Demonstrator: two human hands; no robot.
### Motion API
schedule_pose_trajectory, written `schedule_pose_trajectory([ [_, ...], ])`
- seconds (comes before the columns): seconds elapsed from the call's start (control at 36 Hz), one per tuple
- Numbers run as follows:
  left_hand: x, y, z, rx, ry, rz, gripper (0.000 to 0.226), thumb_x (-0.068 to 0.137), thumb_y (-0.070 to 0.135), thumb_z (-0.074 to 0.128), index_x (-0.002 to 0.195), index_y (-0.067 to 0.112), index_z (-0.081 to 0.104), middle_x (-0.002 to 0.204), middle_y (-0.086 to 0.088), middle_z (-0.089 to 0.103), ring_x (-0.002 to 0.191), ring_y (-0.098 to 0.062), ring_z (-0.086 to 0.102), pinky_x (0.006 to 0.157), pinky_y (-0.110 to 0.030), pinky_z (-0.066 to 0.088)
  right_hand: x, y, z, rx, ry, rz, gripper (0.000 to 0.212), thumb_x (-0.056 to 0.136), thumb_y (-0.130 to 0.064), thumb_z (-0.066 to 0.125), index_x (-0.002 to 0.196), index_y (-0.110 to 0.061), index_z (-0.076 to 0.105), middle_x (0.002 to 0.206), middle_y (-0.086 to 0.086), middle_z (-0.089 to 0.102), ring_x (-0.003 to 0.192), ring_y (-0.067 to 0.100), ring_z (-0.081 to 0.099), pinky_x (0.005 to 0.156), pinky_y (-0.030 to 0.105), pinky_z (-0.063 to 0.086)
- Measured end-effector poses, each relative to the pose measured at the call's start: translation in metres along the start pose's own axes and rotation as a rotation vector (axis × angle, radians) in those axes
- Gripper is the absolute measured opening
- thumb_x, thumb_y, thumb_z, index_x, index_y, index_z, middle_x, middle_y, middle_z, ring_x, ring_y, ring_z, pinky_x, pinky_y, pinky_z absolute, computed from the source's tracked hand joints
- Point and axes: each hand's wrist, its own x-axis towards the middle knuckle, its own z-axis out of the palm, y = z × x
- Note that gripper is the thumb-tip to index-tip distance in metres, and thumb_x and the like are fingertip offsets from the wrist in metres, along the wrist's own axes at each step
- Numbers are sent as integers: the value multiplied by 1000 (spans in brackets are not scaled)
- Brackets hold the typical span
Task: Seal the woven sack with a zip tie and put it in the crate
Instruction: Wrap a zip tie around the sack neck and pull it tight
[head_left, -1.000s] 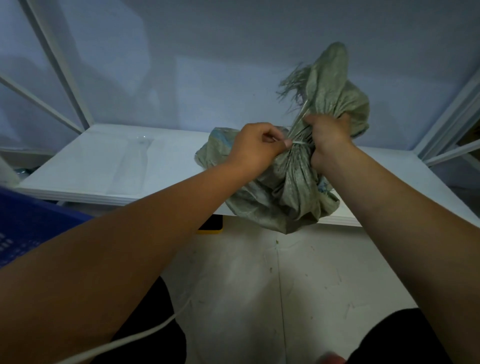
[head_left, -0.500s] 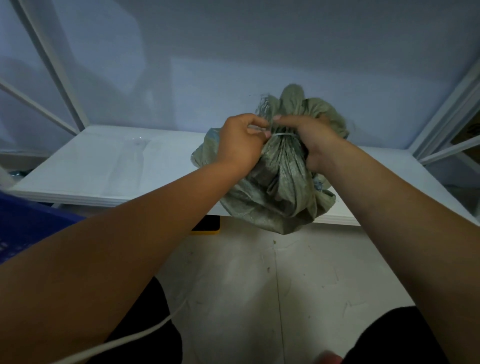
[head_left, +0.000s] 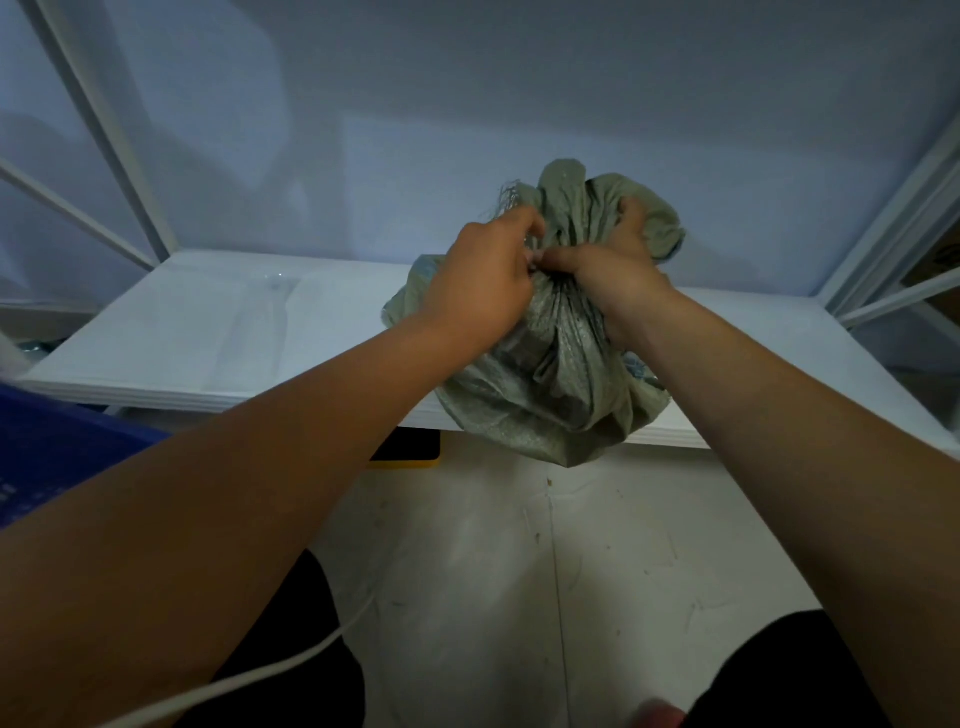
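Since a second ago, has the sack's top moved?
Yes. The sack's top has dropped closer to the white table, judged against its back edge.

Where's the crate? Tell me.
In the head view, the blue crate is at the left edge, by the near-left corner of the white table, well left of the sack.

One green sack (head_left: 550, 395), two hands, the left hand (head_left: 478, 286) and the right hand (head_left: 618, 275), one white table (head_left: 208, 332), one blue crate (head_left: 57, 447), one white cord (head_left: 291, 660), one yellow thing (head_left: 410, 457)
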Motion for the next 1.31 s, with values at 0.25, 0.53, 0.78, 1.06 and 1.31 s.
schedule_pose_trajectory([
  [0.25,1,5,-6,211,-8,107,29,93,5,49,120,10,57,86,-14,69,75,-30,64,66,-47,55,1,1,-4,17,-11,-101,125,73,-10,87,161,-26,0,150,5,46,129,23,53,105,41,50],
  [0.53,2,9,-14,313,-77,136,37,86,4,49,122,10,51,72,-8,56,65,-30,56,56,-40,47,-4,0,2,-140,-48,-191,123,79,-15,84,161,-28,-7,152,1,46,134,20,50,112,43,45],
  [0.78,2,12,-11,183,-26,125,27,84,0,44,111,5,47,64,-8,47,56,-26,46,52,-35,35,1,8,5,-263,14,-263,110,84,-2,73,161,-24,-1,149,1,48,130,16,51,93,23,44],
  [1.06,0,-2,-5,2,-64,-90,20,87,8,48,107,8,49,64,3,48,56,-14,49,57,-35,44,6,15,2,-359,58,-356,115,74,-12,79,161,-23,4,153,3,44,137,21,47,114,43,43],
  [1.31,2,-4,-1,-204,-465,-520,40,100,34,56,105,-4,68,79,-24,66,68,-33,66,73,-45,63,1,17,-5,-464,11,-485,114,77,-3,80,162,-20,6,162,7,31,147,23,35,119,42,36],
])
